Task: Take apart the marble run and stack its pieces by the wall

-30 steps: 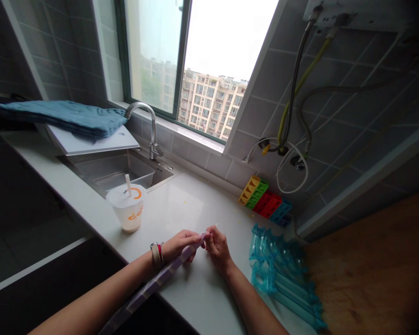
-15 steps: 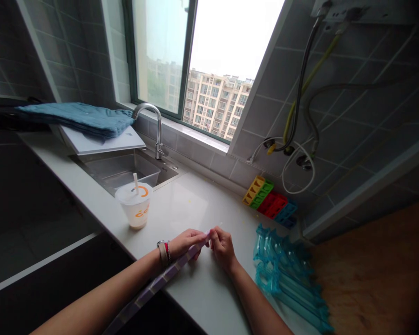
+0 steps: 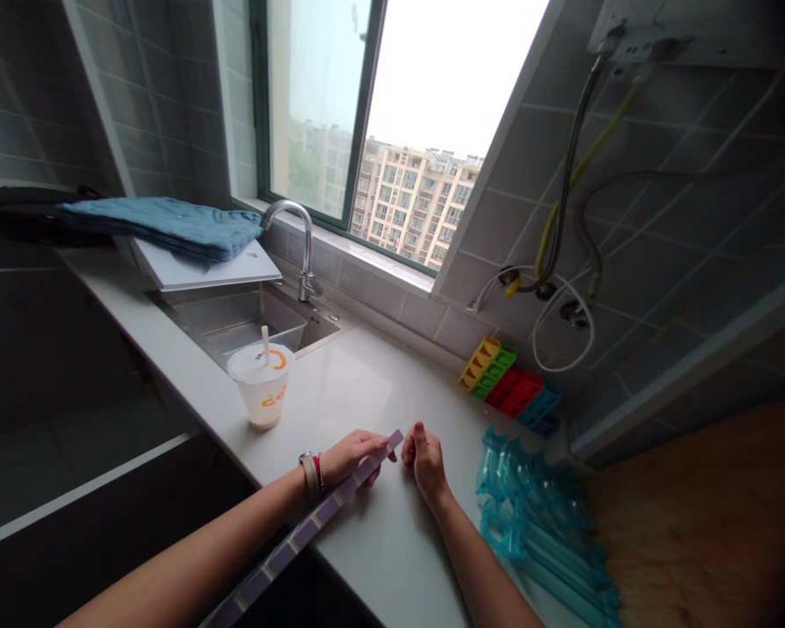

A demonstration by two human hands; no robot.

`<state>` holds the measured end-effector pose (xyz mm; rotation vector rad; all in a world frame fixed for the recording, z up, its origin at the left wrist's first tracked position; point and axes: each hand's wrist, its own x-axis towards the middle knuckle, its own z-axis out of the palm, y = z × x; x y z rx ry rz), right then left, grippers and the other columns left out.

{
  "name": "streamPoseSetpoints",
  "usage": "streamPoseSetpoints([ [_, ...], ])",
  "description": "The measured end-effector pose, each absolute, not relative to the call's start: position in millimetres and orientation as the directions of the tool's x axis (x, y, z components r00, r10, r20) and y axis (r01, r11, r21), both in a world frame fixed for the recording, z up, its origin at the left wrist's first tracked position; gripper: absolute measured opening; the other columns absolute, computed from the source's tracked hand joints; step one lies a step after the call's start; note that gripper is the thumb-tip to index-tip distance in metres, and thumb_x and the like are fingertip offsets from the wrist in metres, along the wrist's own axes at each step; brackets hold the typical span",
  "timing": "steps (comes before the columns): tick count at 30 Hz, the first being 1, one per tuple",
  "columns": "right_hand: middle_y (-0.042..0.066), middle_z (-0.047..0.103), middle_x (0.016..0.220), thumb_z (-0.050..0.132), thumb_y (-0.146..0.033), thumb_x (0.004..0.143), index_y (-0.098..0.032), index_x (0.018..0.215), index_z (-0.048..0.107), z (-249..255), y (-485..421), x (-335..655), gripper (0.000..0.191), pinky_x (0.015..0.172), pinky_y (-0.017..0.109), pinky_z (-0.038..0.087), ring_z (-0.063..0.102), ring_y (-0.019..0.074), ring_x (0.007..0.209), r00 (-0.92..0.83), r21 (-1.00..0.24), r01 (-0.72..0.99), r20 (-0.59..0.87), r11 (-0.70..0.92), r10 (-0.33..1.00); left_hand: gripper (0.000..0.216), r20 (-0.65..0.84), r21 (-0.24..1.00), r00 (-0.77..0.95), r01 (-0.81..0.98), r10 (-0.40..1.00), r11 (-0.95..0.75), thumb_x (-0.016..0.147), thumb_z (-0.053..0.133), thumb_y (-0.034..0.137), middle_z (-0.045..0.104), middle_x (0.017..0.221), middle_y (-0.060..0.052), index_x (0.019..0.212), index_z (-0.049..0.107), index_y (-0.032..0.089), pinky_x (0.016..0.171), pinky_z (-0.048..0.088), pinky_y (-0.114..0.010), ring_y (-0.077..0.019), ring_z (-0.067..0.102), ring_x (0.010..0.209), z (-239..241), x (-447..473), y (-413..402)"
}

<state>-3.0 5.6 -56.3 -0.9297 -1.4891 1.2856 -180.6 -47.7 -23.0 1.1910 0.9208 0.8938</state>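
My left hand (image 3: 357, 453) is closed on a long purple strip (image 3: 320, 513) marked with pale bands at even gaps. The strip's free end pokes out past my fingers, and its length runs down along my left forearm and out of view at the bottom. Just right of that end is my right hand (image 3: 424, 458), apart from the strip. Its thumb stands up away from the loosely curled fingers, and I see nothing held; the palm side is hidden. Both hands are over the white counter (image 3: 379, 558) near its front edge.
A lidded drink cup (image 3: 265, 384) with a straw stands by the sink (image 3: 235, 305). Blue cloth (image 3: 170, 222) lies on a white board (image 3: 209, 269) over the sink's far side. Colourful plastic holders (image 3: 507, 377) line the wall, and clear blue inflated plastic (image 3: 542, 523) sits at right.
My right hand has let go of the strip's end and drawn slightly right, its thumb lifting. My left hand keeps its hold. The whole view has shifted a little.
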Motion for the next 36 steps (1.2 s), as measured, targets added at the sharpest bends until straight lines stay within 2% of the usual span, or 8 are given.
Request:
streamPoseSetpoints([
  [11, -0.003, 0.054, 0.052, 0.056, -0.07, 0.089, -0.02, 0.061, 0.054, -54, 5, -4, 0.057, 0.049, 0.024, 0.036, 0.045, 0.0117, 0.047, -0.409, -0.981, 0.004, 0.176, 0.194, 0.895, 0.064, -0.106, 0.994, 0.373, 0.023, 0.922, 0.105, 0.09, 0.05, 0.07, 0.063, 0.054, -0.003, 0.091, 0.071, 0.009, 0.05, 0.039, -0.024, -0.013, 0.052, 0.046, -23, -178, -49],
  [17, -0.005, 0.049, 0.043, 0.05, -0.065, 0.095, -0.022, 0.059, 0.051, -52, 9, 0, 0.056, 0.046, 0.025, 0.036, 0.042, 0.0117, 0.04, -0.223, -0.986, -0.027, 0.166, 0.164, 0.961, 0.06, -0.124, 0.986, 0.291, 0.145, 0.949, 0.084, 0.089, 0.053, 0.071, 0.061, 0.063, -0.001, 0.09, 0.066, 0.012, 0.051, 0.037, -0.024, -0.013, 0.052, 0.052, -20, -176, -47],
  [22, -0.004, 0.051, 0.039, 0.048, -0.069, 0.093, -0.023, 0.06, 0.05, -60, 16, 1, 0.056, 0.038, 0.025, 0.034, 0.041, 0.012, 0.033, -0.071, -0.991, -0.083, 0.11, 0.104, 0.991, 0.062, -0.14, 0.95, 0.194, 0.304, 0.971, 0.076, 0.082, 0.065, 0.067, 0.066, 0.087, -0.003, 0.117, 0.063, 0.015, 0.059, 0.039, -0.026, -0.0141, 0.054, 0.062, -2, -191, -70],
  [24, -0.004, 0.052, 0.039, 0.049, -0.07, 0.091, -0.024, 0.06, 0.051, -64, 20, 0, 0.056, 0.036, 0.024, 0.033, 0.041, 0.0121, 0.031, -0.034, -0.991, -0.108, 0.083, 0.079, 0.996, 0.063, -0.143, 0.858, 0.123, 0.51, 0.982, 0.061, 0.077, 0.072, 0.065, 0.069, 0.102, -0.006, 0.119, 0.062, 0.019, 0.067, 0.043, -0.029, -0.0181, 0.061, 0.072, 11, -198, -95],
  [26, -0.004, 0.053, 0.039, 0.051, -0.071, 0.09, -0.024, 0.06, 0.05, -66, 23, -1, 0.056, 0.034, 0.024, 0.034, 0.042, 0.012, 0.031, -0.002, -0.989, -0.135, 0.053, 0.053, 0.999, 0.063, -0.125, 0.634, 0.049, 0.772, 0.991, 0.042, 0.068, 0.079, 0.062, 0.069, 0.109, -0.006, 0.116, 0.063, 0.025, 0.071, 0.043, -0.031, -0.0226, 0.064, 0.08, 23, -203, -125],
  [29, -0.004, 0.054, 0.04, 0.054, -0.07, 0.088, -0.023, 0.061, 0.051, -67, 27, -2, 0.055, 0.033, 0.023, 0.036, 0.044, 0.0123, 0.031, 0.028, -0.984, -0.176, 0.011, 0.016, 1.0, 0.045, -0.156, 0.384, -0.045, 0.917, 0.987, 0.103, 0.071, 0.079, 0.052, 0.07, 0.107, -0.004, 0.106, 0.064, 0.028, 0.069, 0.04, -0.031, -0.0258, 0.067, 0.088, 32, -207, -166],
  [33, -0.004, 0.054, 0.04, 0.061, -0.069, 0.085, -0.022, 0.061, 0.051, -63, 26, -3, 0.053, 0.032, 0.023, 0.036, 0.044, 0.0116, 0.03, 0.032, -0.977, -0.215, -0.013, -0.005, 0.999, 0.017, -0.168, 0.308, -0.138, 0.933, 0.976, 0.185, 0.085, 0.064, 0.04, 0.071, 0.1, -0.002, 0.099, 0.065, 0.03, 0.068, 0.04, -0.029, -0.0237, 0.069, 0.088, 28, -209, -192],
  [36, -0.004, 0.053, 0.041, 0.055, -0.073, 0.087, -0.022, 0.063, 0.052, -61, 24, -4, 0.056, 0.031, 0.022, 0.036, 0.046, 0.0119, 0.031, 0.023, -0.968, -0.249, -0.023, -0.016, 0.999, 0.013, -0.157, 0.312, -0.169, 0.926, 0.973, 0.212, 0.087, 0.059, 0.039, 0.07, 0.095, -0.001, 0.094, 0.064, 0.028, 0.066, 0.039, -0.028, -0.0218, 0.068, 0.082, 26, -208, -192],
])
